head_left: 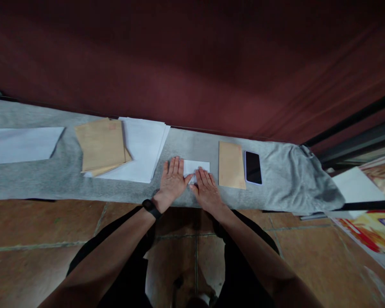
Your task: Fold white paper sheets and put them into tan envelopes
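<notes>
Flat on the grey cloth lies a small folded sheet of white paper (197, 164), partly covered by both hands. My left hand (173, 179) rests palm down over its left end, fingers stretched out. Across its lower right part lies my right hand (207, 188), also palm down with the fingers extended. The two thumbs nearly meet over the paper. A single brown envelope (231, 164) lies to the right of my right hand. Left of my left hand is a stack of white printed sheets (143, 149), with several brown envelopes (102, 145) on top of its left part.
The grey cloth (199, 143) covers a narrow bench against a dark red surface (192, 85). A phone (253, 167) lies right of the single envelope. More white paper (22, 144) is at the far left. Colourful printed packaging (375, 235) sits at the lower right above the tiled floor.
</notes>
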A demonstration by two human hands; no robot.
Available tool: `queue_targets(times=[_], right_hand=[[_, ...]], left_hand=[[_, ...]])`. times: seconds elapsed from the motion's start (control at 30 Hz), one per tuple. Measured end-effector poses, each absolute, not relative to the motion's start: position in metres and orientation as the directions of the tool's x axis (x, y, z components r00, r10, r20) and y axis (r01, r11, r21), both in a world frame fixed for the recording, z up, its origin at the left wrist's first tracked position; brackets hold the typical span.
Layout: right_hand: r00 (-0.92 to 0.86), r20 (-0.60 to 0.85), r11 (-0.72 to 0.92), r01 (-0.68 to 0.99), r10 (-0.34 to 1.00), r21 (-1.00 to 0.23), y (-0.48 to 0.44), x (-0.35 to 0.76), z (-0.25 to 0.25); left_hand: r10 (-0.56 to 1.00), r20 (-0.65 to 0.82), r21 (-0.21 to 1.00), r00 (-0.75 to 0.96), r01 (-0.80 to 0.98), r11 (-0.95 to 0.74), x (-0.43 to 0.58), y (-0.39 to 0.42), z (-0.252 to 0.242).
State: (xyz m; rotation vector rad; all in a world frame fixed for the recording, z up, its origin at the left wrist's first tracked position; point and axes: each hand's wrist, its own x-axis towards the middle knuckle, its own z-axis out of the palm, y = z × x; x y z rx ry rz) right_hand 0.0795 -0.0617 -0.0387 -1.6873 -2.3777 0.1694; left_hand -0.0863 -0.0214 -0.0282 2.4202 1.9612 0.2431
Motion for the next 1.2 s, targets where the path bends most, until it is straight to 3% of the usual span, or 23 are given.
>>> queue_targets(times=[0.67,0.97,1.2], right_hand=[[-0.220,0.183,0.255,0.947,0.958,-0.195,-0.064,0.096,-0.045],[-0.218,0.173,0.247,0.954,0.961,-0.169,-0.064,0.095,-0.042],[-0.220,0.225,0.256,0.955,0.949,-0.147,-0.066,0.097,-0.047]], left_hand=[[0.963,0.229,0.164,0.139,0.970,-0.179,-0.113,-0.032,-0.031],[0.849,0.189,0.225,0.494,0.820,-0.527,-0.089,-0.064,-0.025],[0.833,0.204,0.149,0.515,0.824,-0.546,-0.087,-0.078,-0.034]])
